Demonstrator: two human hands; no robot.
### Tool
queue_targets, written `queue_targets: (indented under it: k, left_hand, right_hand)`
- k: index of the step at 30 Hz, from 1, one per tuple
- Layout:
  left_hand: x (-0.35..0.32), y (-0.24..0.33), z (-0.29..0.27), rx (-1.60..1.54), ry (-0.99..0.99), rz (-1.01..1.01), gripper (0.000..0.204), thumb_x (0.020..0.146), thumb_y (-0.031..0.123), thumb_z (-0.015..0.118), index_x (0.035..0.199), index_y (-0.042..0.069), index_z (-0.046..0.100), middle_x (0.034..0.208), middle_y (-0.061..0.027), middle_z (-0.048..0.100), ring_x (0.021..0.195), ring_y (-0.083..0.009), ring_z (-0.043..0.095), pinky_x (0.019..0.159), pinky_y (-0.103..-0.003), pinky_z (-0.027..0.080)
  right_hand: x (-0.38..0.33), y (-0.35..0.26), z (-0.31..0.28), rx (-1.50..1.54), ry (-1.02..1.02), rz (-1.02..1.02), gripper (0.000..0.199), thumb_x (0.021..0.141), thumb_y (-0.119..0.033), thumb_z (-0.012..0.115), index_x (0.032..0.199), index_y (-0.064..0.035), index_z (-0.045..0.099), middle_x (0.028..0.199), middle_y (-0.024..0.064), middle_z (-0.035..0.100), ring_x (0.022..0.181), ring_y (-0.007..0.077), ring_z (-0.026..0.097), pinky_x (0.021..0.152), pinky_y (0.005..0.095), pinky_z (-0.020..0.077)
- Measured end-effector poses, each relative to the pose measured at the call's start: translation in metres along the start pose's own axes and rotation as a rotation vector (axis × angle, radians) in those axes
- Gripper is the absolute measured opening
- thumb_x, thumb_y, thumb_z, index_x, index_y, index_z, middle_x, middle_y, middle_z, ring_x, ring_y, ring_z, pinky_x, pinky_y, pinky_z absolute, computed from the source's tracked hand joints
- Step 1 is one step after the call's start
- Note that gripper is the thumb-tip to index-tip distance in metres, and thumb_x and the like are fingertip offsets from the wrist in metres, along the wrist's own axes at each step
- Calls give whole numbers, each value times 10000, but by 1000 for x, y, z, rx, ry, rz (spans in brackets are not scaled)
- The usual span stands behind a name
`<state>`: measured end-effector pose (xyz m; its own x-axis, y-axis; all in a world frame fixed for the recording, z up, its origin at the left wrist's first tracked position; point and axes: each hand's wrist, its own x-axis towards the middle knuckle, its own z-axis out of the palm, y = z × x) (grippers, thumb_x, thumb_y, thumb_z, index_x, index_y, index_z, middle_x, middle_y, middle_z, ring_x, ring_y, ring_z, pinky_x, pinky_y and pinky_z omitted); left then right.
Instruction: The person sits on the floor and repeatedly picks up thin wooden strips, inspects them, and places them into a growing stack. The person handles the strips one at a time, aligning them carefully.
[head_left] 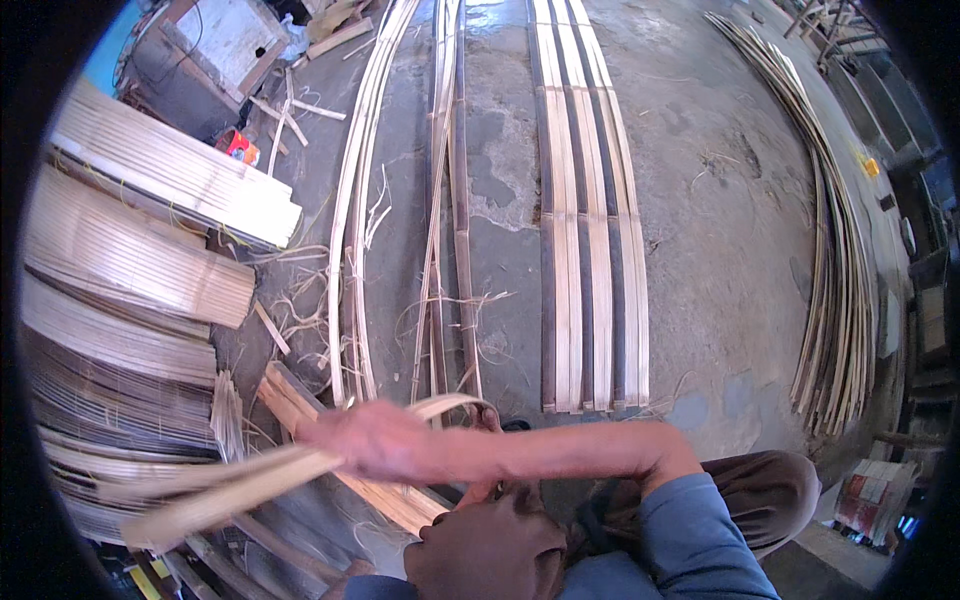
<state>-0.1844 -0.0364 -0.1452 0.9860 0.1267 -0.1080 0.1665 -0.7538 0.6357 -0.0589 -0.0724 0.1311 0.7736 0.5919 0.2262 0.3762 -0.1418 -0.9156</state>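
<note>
Across the front of my body reaches my right arm, in a blue sleeve. My right hand [370,440] is smeared by motion, with its fingers closed round a pale bamboo strip [230,496]. The strip's loose end points to the lower left, and a second blurred length runs alongside. Past the hand, a thin strip [447,403] curls over toward my knee. Below my right forearm a patch of skin, seemingly my left hand [478,492], shows beside my brown-trousered knee [490,550]; its fingers are mostly hidden. A split wooden piece [385,498] lies slanting under my right hand.
Long bamboo slats lie ahead on the concrete floor, some in a wide row [570,250], others in narrower bundles [350,220]. Stacked slats [140,240] fill the left side. Thin shavings [300,300] litter the floor there. A bundle of long strips [835,290] curves along the right.
</note>
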Motion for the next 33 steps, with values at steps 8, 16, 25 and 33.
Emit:
queue_targets:
  k: [8, 16, 25, 33]
  left_hand:
    - [-10, 52, -103, -260, -372, -66, 557, 1010, 507, 403, 997, -23, 577, 862, -291, 603, 866, -499, 584, 714, -537, 426]
    - [26, 23, -86, -212, -224, 265, 423, 1022, 344, 444, 1189, -32, 545, 1126, -270, 587, 1038, -386, 580, 906, -461, 448]
    - [96, 71, -77, -809, -681, -232, 388, 1001, 414, 526, 1019, 34, 601, 707, -65, 613, 550, -133, 602, 479, -271, 516]
    - [53, 87, -62, -801, -524, -176, 349, 1005, 342, 548, 1024, 2, 620, 770, -34, 599, 704, -104, 605, 610, -258, 518]
  right_hand:
    - [-15, 159, -181, 913, 777, 294, 423, 1013, -452, 485, 937, -44, 572, 692, -3, 521, 571, 113, 506, 537, 274, 453]
    - [-85, 230, -57, 742, 739, 541, 456, 1026, -487, 422, 985, -83, 629, 800, 46, 668, 712, 133, 615, 686, 308, 509]
    - [-99, 193, -58, 721, 524, 655, 667, 980, -606, 420, 1297, -27, 517, 1145, 107, 601, 1044, 205, 557, 909, 382, 444]
    - [-92, 233, -139, 471, 826, 531, 795, 977, -630, 376, 1488, -33, 262, 1161, 172, 563, 1016, 240, 593, 825, 400, 528]
